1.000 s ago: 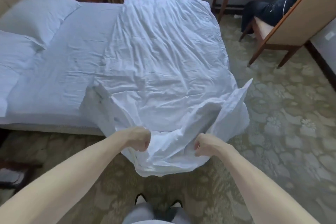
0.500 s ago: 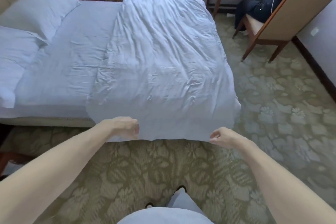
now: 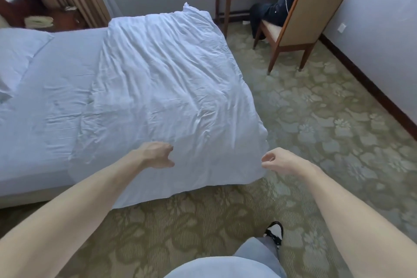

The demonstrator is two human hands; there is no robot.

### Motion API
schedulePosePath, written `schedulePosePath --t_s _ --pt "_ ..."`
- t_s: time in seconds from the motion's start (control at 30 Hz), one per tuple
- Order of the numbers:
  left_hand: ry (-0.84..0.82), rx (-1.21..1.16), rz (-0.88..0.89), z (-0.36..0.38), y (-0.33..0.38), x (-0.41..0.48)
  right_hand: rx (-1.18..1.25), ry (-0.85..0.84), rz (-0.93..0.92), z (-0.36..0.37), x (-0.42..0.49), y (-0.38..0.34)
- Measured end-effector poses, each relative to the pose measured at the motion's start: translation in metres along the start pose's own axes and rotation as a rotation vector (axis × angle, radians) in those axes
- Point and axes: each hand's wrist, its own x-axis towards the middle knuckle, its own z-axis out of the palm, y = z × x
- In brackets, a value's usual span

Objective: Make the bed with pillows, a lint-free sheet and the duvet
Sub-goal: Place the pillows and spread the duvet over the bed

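From the head view, the duvet point(image 3: 171, 88) lies spread over the right, foot half of the bed point(image 3: 29, 192), its near edge hanging over the near side toward the carpet point(image 3: 316, 133) and its right edge draped over the foot. The left half shows the bare sheet point(image 3: 56, 79), with pillows point(image 3: 15, 56) at the far left edge of the picture.

The step in hand looks like laying the duvet out, which covers only part of the mattress. To do it well, take the top edge at two points well apart, draw it evenly toward the pillows, and keep the overhang equal on both sides. Pull low and flat so that the sheet beneath does not ruck. Then stroke out the creases in the middle with flat palms.

Both bare forearms reach forward from the near side. The left hand point(image 3: 155, 154) hovers over the hanging near part of the duvet, palm down, wrist slightly bent, fingers loosely curled and apart, clamped on nothing. The right hand point(image 3: 278, 160) sits just beside the duvet's near right corner, its fingers point(image 3: 266, 161) half curled with thumb and forefinger close together; they hold no cloth, though whether they brush the corner cannot be told.
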Motion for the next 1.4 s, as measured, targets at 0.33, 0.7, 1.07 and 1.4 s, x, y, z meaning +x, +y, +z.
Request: schedulePosePath --t_s 0.33,0.7,1.07,1.4 --pt "0.025 -0.048 -0.023 -0.1 0.194 0.143 0.011 -0.02 0.051 -0.17 0.059 0.173" --pt "0.172 -0.131 -0.069 -0.249 0.315 0.304 0.088 0.102 0.03 -0.359 0.165 0.267" --pt "0.107 -0.362 -0.096 -0.369 0.386 0.519 -0.068 0.063 0.062 -0.544 0.346 0.314" --pt "0.209 -0.175 -0.238 -0.455 0.329 0.609 -0.116 -0.045 -0.078 -0.654 0.538 0.251"
